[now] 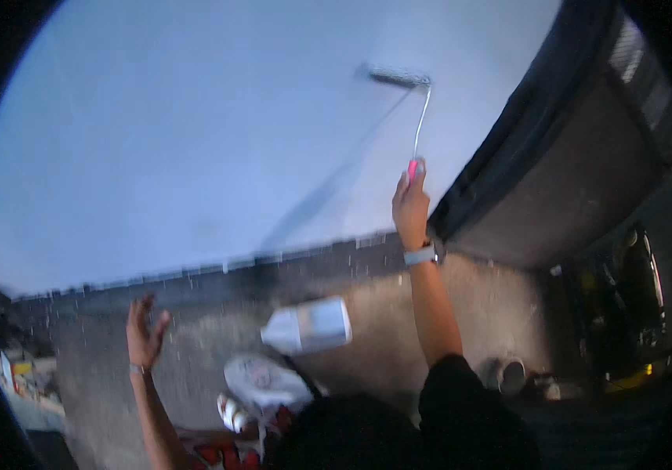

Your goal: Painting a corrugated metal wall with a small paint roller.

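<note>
My right hand [411, 205] grips the pink handle of a paint roller [399, 77], its arm stretched up and forward. The roller's sleeve lies against a pale bluish-white wall [183, 147], and its thin metal frame bends down to the handle. A shadow of the arm and roller falls across the wall. My left hand [146, 335] is raised in front of the wall's lower edge, with fingers apart and nothing in it. Below and between my arms, a white jug-like container [307, 326] lies or stands on the floor; blur hides which.
A dark panel [559, 158] borders the wall on the right. The brown floor [195, 335] holds a white bag-like item [265, 382] near my feet and a cup-like object [512, 376] at right. Mixed items [30, 376] lie at far left.
</note>
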Action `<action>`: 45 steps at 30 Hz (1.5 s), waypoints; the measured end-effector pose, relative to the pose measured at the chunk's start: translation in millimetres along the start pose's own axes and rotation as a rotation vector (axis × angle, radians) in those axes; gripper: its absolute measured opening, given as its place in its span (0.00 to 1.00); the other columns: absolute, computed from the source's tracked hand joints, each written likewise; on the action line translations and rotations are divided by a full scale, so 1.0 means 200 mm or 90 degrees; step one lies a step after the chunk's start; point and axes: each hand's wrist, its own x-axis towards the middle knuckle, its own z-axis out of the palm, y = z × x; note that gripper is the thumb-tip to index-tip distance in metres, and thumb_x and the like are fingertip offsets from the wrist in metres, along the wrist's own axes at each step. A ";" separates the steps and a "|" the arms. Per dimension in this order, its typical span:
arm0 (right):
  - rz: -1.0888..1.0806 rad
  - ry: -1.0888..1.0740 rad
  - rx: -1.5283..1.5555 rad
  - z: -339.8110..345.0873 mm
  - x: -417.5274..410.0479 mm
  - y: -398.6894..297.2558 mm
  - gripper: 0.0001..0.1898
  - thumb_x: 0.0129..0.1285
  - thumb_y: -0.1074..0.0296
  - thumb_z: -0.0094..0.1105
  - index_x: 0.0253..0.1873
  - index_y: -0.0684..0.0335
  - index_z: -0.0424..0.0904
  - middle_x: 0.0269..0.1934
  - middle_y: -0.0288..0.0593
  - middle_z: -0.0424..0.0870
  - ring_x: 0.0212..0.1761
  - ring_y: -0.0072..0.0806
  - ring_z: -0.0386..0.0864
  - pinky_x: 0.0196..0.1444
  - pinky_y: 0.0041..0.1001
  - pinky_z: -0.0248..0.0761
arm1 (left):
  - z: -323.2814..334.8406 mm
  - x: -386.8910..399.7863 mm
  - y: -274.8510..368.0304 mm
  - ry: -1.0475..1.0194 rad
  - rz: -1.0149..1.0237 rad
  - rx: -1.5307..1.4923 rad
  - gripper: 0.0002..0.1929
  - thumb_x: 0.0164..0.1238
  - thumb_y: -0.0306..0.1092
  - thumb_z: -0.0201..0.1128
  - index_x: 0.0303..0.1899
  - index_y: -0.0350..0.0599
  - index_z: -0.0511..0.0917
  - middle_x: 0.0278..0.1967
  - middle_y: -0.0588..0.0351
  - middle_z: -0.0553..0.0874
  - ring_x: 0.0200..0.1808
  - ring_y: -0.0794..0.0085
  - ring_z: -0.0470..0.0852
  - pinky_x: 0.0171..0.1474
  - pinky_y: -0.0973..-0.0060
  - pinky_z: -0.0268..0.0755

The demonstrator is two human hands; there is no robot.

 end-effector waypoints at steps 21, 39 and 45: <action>0.383 -0.660 0.079 -0.62 -1.96 0.29 0.19 0.70 0.60 0.47 0.62 0.60 0.70 0.29 0.50 0.79 0.29 0.37 0.77 0.37 0.34 0.70 | 0.10 0.03 0.21 -0.076 -0.038 0.038 0.28 0.58 0.49 0.67 0.57 0.45 0.74 0.54 0.48 0.76 0.56 0.55 0.76 0.53 0.57 0.72; 1.058 -0.566 0.392 0.06 -1.85 0.00 0.24 0.72 0.56 0.45 0.70 0.44 0.53 0.29 0.36 0.68 0.19 0.20 0.66 0.16 0.23 0.58 | 0.13 0.01 0.17 -0.110 0.000 0.097 0.28 0.56 0.45 0.68 0.59 0.49 0.72 0.57 0.51 0.75 0.57 0.57 0.75 0.55 0.59 0.72; 0.979 -0.659 0.371 -0.24 -1.84 -0.06 0.25 0.72 0.56 0.44 0.70 0.42 0.51 0.31 0.36 0.68 0.20 0.21 0.67 0.17 0.22 0.61 | 0.09 -0.07 0.15 -0.090 -0.013 0.125 0.29 0.55 0.49 0.67 0.56 0.46 0.74 0.55 0.47 0.76 0.57 0.52 0.75 0.55 0.58 0.72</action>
